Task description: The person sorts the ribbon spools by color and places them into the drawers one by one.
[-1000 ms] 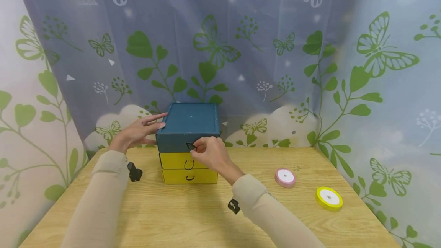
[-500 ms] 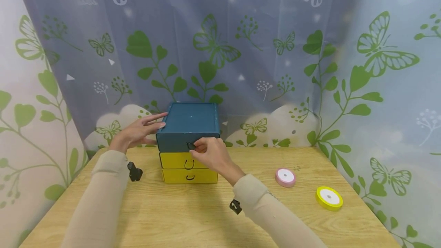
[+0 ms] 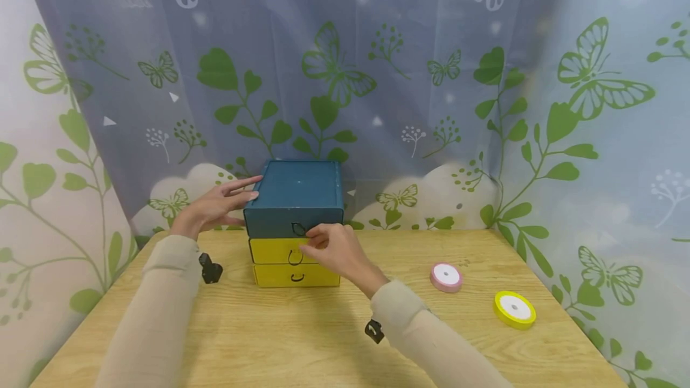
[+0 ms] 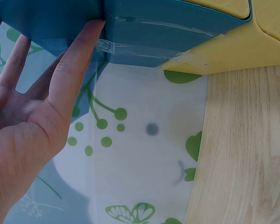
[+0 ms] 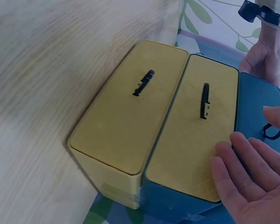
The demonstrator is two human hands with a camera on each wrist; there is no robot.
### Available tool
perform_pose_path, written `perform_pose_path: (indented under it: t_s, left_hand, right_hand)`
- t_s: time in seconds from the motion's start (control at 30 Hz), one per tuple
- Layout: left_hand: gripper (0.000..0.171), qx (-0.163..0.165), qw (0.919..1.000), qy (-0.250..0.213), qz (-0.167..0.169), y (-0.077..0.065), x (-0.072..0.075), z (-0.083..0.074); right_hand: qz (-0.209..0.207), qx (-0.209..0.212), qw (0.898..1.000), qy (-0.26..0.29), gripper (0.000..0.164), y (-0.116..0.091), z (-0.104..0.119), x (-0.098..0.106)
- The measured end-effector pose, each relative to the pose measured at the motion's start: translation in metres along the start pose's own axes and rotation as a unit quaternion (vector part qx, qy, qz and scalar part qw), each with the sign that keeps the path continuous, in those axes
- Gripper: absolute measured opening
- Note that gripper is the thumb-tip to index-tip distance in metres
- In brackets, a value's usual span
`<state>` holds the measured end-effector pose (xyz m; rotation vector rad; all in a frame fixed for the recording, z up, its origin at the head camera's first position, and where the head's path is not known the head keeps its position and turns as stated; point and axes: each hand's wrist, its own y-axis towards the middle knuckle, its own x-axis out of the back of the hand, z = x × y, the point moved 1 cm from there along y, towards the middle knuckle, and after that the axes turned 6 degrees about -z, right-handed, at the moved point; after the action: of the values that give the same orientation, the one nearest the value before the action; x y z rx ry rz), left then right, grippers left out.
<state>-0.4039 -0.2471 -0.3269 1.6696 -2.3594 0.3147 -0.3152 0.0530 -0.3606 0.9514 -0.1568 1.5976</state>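
A small stacked drawer unit point(image 3: 302, 184) stands on the table, with a blue top drawer point(image 3: 269, 222) above two yellow ones, the middle drawer point(image 3: 269, 251) and the bottom drawer point(image 3: 318, 278). All three fronts sit flush. My left hand point(image 3: 215, 205) rests its extended fingers against the blue left side; the left wrist view shows the thumb point(image 4: 73, 70) on that wall. My right hand point(image 3: 341, 250) holds nothing and hovers just in front of the upper drawers, fingers loosely bent. Its fingertips are beside the blue drawer's black ring handle point(image 5: 272, 132), apart from it.
A pink ribbon roll point(image 3: 446, 278) and a yellow ribbon roll point(image 3: 515, 310) lie on the wooden table point(image 3: 259, 340) to the right. Behind the unit hangs a patterned curtain point(image 3: 399, 136). Clear tape point(image 4: 163, 49) crosses the unit's side.
My right hand has let go of the blue drawer's handle and shifted slightly down and right, its fingers loosening. The left hand and the drawers look unmoved.
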Motion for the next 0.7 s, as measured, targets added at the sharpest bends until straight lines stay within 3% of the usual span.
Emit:
perform_pose_path:
  t_s: [0.7]
  left_hand:
    - [0.075,-0.002,1.0,0.008,-0.004,-0.002,0.001,-0.001]
  right_hand:
    - [0.007,0.009,1.0,0.006,0.031,-0.008,-0.019,-0.025]
